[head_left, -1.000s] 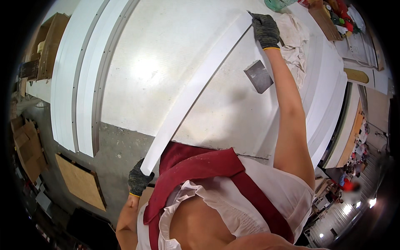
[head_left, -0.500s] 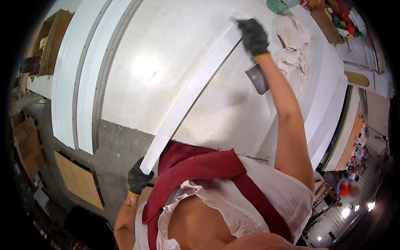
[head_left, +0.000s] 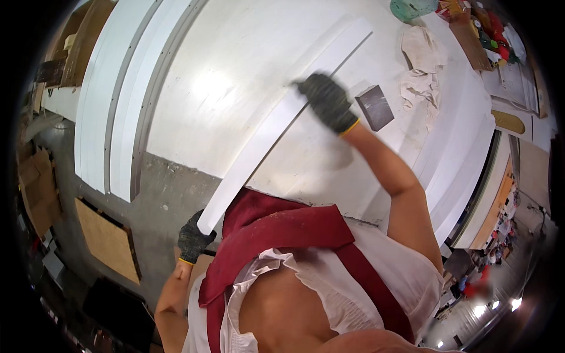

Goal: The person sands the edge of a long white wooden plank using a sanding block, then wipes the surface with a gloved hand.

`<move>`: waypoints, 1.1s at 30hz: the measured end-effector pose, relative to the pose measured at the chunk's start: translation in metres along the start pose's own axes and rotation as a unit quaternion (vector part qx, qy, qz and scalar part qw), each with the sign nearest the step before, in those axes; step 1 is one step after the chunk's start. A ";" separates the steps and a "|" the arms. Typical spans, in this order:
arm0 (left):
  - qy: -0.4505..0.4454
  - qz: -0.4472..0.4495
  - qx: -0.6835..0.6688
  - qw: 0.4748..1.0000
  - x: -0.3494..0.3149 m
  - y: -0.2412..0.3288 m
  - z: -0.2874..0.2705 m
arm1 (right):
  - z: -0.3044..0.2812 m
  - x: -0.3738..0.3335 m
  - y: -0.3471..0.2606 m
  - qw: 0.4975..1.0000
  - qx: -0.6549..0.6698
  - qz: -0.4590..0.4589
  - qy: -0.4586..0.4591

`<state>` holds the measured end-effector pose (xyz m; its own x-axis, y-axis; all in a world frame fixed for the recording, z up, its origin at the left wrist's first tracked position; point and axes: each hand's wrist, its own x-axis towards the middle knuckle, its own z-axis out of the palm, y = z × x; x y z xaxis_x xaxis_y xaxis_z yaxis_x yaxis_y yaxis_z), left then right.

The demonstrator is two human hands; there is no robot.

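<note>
A long, narrow white strip (head_left: pixel 259 141) slants from my body up across the white worktable (head_left: pixel 194 123). My left hand (head_left: pixel 196 238), in a dark knitted glove with a yellow cuff, is closed around its near end, just past the table's edge. Midway up the strip, my right hand (head_left: pixel 328 105), gloved the same way, reaches across it. Its fingertips are smeared by motion, so whether they grip the strip or something small cannot be told. To the right of that hand a dark grey rectangular block (head_left: pixel 375 107) lies on the table.
Long white panels (head_left: pixel 126 112) lie along the left side, and more white strips (head_left: pixel 456 153) on the right. A crumpled cream cloth (head_left: pixel 422 65), a green translucent bowl (head_left: pixel 412 8) and a cardboard box of items (head_left: pixel 471 35) are at the far right. A wooden board (head_left: pixel 109 238) is at lower left.
My right hand has moved down along the strip, from its far end toward its middle, uncovering the far end and the whole dark block. My left hand keeps hold of the near end.
</note>
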<state>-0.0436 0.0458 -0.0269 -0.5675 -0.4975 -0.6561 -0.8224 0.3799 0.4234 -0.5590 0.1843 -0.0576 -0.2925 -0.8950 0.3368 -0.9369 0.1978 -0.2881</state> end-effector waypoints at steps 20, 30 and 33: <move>0.049 0.072 0.051 0.995 0.016 0.015 -0.007 | -0.003 0.013 0.065 0.975 -0.011 0.211 0.072; 0.018 0.079 0.044 0.996 0.052 0.050 -0.036 | 0.077 -0.025 -0.185 0.995 -0.073 -0.051 -0.033; 0.024 0.123 -0.003 0.992 0.042 0.036 -0.044 | 0.036 -0.014 -0.246 0.979 0.067 -0.043 -0.188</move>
<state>-0.0993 0.0039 -0.0116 -0.7519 -0.4272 -0.5021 -0.6592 0.4895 0.5708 -0.3178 0.1339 -0.0236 -0.0998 -0.9948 0.0191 -0.9142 0.0841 -0.3964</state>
